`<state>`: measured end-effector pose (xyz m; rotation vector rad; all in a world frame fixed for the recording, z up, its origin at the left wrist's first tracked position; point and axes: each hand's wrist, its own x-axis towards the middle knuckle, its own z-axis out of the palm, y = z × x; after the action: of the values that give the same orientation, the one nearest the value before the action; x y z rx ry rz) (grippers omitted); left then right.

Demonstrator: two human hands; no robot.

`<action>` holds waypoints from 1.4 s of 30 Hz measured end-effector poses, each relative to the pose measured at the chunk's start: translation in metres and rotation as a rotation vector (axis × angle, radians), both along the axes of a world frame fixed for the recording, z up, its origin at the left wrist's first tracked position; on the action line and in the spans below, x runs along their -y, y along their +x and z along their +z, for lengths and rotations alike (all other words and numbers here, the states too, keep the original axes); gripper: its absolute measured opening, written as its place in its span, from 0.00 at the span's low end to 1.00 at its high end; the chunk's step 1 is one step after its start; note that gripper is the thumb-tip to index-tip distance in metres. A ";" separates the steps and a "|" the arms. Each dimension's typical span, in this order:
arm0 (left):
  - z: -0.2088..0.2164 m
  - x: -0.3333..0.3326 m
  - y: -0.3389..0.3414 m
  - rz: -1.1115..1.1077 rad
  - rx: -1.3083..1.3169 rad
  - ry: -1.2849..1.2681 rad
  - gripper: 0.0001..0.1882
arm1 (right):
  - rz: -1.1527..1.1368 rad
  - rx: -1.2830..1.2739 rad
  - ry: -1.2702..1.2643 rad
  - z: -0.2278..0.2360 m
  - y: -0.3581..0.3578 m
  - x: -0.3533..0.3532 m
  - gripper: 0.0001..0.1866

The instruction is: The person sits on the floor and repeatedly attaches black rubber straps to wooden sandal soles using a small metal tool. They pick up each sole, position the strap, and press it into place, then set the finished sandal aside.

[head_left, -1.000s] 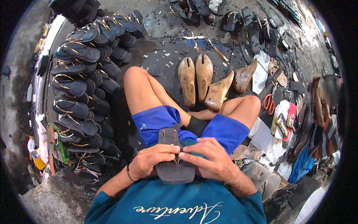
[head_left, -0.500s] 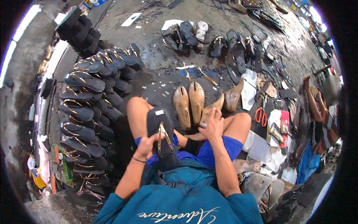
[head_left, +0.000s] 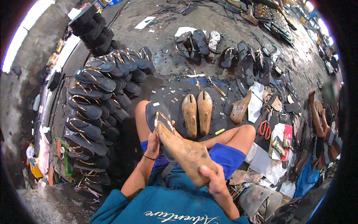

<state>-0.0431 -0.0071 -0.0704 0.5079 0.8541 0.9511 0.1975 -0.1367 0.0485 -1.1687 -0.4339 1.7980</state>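
My left hand [head_left: 153,145] holds a black thong sandal [head_left: 151,110] with gold-trimmed straps and a small white label. My right hand [head_left: 215,180] grips the heel end of a wooden shoe last [head_left: 188,155]. The last slants over my lap, its narrow toe at the sandal's straps; whether it has passed under them I cannot tell. Part of the sandal lies hidden behind the last. Beyond my crossed legs are two more wooden lasts, a left one [head_left: 189,117] and a right one [head_left: 204,114], with another last [head_left: 240,108] farther right.
Stacked gold-strapped sandals [head_left: 87,108] line my left side. A dark pile of soles [head_left: 93,31] stands behind them. Orange-handled scissors [head_left: 265,129] lie at right among scraps, near a yellow stick [head_left: 220,131]. More sandals [head_left: 201,42] sit ahead. Another person's legs [head_left: 316,115] show at far right.
My right hand has lifted a wooden last from the floor and brought it across my lap to the sandal straps. The sandal remains in my left hand, and the view has shifted slightly.
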 end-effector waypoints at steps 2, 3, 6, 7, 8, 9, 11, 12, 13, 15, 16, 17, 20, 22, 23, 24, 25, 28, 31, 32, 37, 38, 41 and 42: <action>0.008 0.006 0.006 0.051 -0.055 -0.052 0.37 | 0.079 0.437 0.190 0.015 -0.016 -0.007 0.33; 0.010 0.015 0.009 0.090 -0.079 -0.083 0.37 | 0.106 0.652 0.350 0.007 -0.026 -0.008 0.34; 0.005 0.044 0.009 0.237 0.005 -0.177 0.44 | 0.197 0.977 0.629 -0.020 -0.049 -0.022 0.36; 0.016 0.044 0.004 0.270 0.173 -0.285 0.47 | 0.241 0.964 0.633 -0.017 -0.050 -0.025 0.36; 0.028 0.045 0.008 0.294 0.078 -0.236 0.50 | 0.286 0.951 0.636 -0.009 -0.051 -0.027 0.36; 0.022 0.046 0.007 0.296 0.114 -0.213 0.51 | 0.340 0.934 0.638 -0.001 -0.051 -0.026 0.37; 0.012 0.045 0.007 0.297 0.186 -0.165 0.51 | 0.364 0.945 0.633 0.001 -0.052 -0.032 0.37; 0.009 0.051 0.009 0.347 0.097 -0.196 0.53 | 0.356 0.971 0.648 -0.005 -0.060 -0.033 0.37; 0.007 0.050 0.007 0.334 0.129 -0.191 0.53 | 0.343 1.005 0.661 -0.007 -0.064 -0.035 0.38; 0.004 0.043 -0.002 0.303 0.190 -0.167 0.53 | 0.360 0.998 0.638 -0.004 -0.068 -0.038 0.37; 0.008 0.040 0.002 0.330 0.155 -0.169 0.53 | 0.364 0.994 0.631 -0.002 -0.070 -0.040 0.37; 0.006 0.039 0.007 0.358 0.169 -0.180 0.53 | 0.367 0.990 0.624 0.000 -0.070 -0.042 0.37; -0.002 0.050 0.015 0.424 0.184 -0.238 0.52 | 0.357 0.980 0.597 0.000 -0.067 -0.042 0.37; -0.009 0.053 0.012 0.392 0.109 -0.197 0.52 | 0.338 0.980 0.647 -0.019 -0.078 -0.050 0.36; -0.013 0.053 0.013 0.369 0.072 -0.178 0.51 | 0.297 0.997 0.679 -0.032 -0.086 -0.056 0.36; -0.002 0.046 0.009 0.324 0.073 -0.123 0.51 | 0.246 1.015 0.714 -0.043 -0.094 -0.065 0.36; -0.005 0.046 0.003 0.350 0.066 -0.140 0.51 | 0.199 1.022 0.742 -0.052 -0.104 -0.070 0.35; -0.018 0.034 -0.010 0.307 0.203 -0.042 0.44 | 0.139 1.040 0.762 -0.060 -0.115 -0.076 0.35; 0.003 0.016 0.011 0.409 0.061 -0.051 0.39 | 0.007 1.010 0.860 -0.053 -0.100 -0.089 0.35; 0.021 0.009 0.018 0.414 0.186 -0.051 0.34 | -0.034 1.006 0.863 -0.045 -0.095 -0.092 0.35; 0.052 -0.013 0.031 0.168 -0.194 0.162 0.37 | -0.134 1.175 0.857 -0.030 -0.070 -0.089 0.37; 0.057 -0.012 0.042 0.162 -0.337 0.291 0.38 | -0.137 1.198 0.867 -0.032 -0.067 -0.089 0.38; 0.074 -0.015 0.049 0.081 -0.435 0.276 0.40 | -0.056 1.185 0.868 -0.034 -0.059 -0.082 0.44; 0.084 -0.022 0.042 0.021 -0.401 0.212 0.39 | 0.023 1.134 0.868 -0.025 -0.052 -0.079 0.47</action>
<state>-0.0013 0.0148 0.0140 0.8939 1.1238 0.9803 0.1451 -0.0575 0.0231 -1.3777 -1.6600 0.5967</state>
